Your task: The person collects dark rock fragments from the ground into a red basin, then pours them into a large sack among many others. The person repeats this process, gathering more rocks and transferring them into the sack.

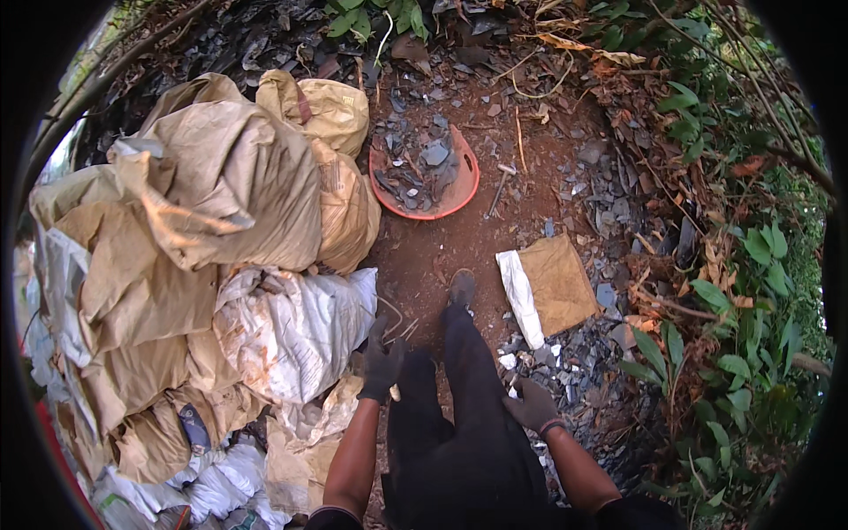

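My left hand (382, 360), in a dark glove, is closed around a small hand rake (410, 329). Its thin bent prongs stick out past my fingers, and the light end of its handle shows below the hand. Beside my right thigh hangs my right hand (532, 405), gloved too, with its fingers loosely extended and nothing visible in them. Ahead of my feet lies an orange-rimmed scoop basket (466, 181) with dark stone pieces in it. A hammer (501, 190) rests on the soil just right of the basket.
Large brown sacks (238, 168) and a white sack (300, 327) are piled along my left. A folded brown-and-white sack (556, 283) lies on the right, over loose slate chips (565, 375). Leafy plants (742, 371) edge the right side. A thin branch (115, 66) crosses the upper left.
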Demonstrator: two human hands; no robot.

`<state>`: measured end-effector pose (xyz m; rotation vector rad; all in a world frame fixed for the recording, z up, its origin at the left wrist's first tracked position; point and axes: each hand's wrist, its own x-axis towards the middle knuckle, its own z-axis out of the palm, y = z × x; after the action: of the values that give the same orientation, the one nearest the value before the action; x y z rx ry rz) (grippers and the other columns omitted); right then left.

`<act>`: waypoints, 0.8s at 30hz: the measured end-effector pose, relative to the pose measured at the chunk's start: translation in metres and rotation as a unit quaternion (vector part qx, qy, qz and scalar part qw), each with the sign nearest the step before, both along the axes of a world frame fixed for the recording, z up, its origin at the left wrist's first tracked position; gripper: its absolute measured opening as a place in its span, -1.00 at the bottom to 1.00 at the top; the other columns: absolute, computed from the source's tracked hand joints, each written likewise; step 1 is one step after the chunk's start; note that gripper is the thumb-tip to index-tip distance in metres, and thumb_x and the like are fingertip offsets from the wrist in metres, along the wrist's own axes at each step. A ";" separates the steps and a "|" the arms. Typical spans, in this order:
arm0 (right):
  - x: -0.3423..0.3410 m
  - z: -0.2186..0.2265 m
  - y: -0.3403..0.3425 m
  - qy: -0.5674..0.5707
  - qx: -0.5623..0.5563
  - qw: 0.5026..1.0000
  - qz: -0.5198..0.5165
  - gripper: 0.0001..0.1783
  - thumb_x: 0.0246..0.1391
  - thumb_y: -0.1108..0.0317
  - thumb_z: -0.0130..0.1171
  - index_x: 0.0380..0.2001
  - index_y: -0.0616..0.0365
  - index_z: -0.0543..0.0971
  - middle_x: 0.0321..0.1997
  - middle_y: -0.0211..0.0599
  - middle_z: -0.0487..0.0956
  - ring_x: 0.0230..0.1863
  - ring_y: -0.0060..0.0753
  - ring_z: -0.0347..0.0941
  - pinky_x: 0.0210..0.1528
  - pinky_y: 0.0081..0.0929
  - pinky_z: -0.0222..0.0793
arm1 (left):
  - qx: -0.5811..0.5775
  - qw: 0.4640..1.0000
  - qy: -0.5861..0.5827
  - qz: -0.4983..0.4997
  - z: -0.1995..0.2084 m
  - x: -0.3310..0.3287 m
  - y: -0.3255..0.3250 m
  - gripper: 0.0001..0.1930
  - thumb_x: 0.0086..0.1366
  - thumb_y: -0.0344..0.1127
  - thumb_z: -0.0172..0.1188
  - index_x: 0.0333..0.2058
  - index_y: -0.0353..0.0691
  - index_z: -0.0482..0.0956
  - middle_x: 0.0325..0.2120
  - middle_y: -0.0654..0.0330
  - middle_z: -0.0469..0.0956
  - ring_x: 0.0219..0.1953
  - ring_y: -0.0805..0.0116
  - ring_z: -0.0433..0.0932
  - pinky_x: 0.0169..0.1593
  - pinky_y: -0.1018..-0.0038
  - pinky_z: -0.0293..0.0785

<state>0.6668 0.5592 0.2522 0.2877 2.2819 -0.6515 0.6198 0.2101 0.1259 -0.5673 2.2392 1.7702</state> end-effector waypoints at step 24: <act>-0.096 -0.438 0.113 -0.080 0.334 0.934 -0.095 0.09 -0.09 -0.05 0.47 0.38 0.23 0.16 0.32 0.20 0.33 0.36 0.29 0.23 0.32 0.09 0.26 | -0.284 0.947 -0.088 0.122 -0.427 -0.121 0.030 -0.20 0.36 -0.18 0.30 0.39 -0.39 0.07 0.26 -0.12 0.32 0.21 -0.06 0.42 0.18 0.20 0.49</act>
<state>0.5706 0.6719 -0.1862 0.8572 2.2629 0.0876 0.4986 0.2400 -0.3008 -1.1063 2.6260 1.0747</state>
